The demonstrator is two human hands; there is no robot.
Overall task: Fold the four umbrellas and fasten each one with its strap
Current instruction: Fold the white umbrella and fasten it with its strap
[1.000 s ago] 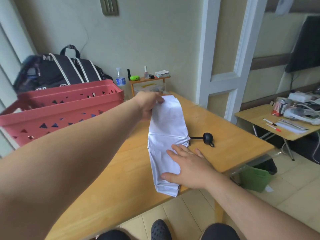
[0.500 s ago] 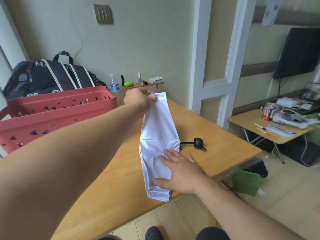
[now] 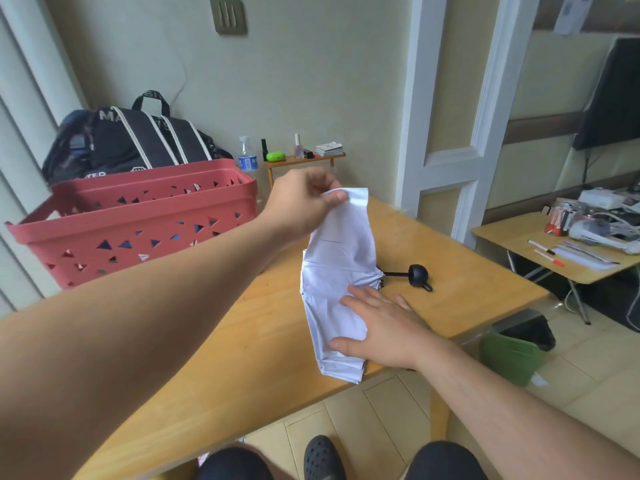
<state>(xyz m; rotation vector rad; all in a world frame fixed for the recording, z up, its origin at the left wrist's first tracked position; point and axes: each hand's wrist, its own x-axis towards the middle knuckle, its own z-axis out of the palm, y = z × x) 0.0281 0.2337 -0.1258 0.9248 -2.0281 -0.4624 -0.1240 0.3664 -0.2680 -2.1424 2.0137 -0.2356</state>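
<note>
Wooden desk (image 3: 214,358) fills mid-frame; the white umbrella (image 3: 337,282) lies at its centre. Left hand (image 3: 301,202) pinches the thin, limp cloth's top edge; right hand (image 3: 384,327) presses flat, fingers straight. Better gripped by its stiff ribs.

There is one view only, from a camera on the person's head, wide-angle, looking forward and down across the counter (image 3: 214,368). It sits close above the near edge: both forearms run in from the bottom corners, and knees and a shoe show at the bottom, below that edge. The counter fills the middle of the view. Beyond it the camera faces a wall, with a red basket (image 3: 138,223) on the counter's far left and a door frame (image 3: 446,109) past its far right. Straight lines bow toward the edges.
</note>
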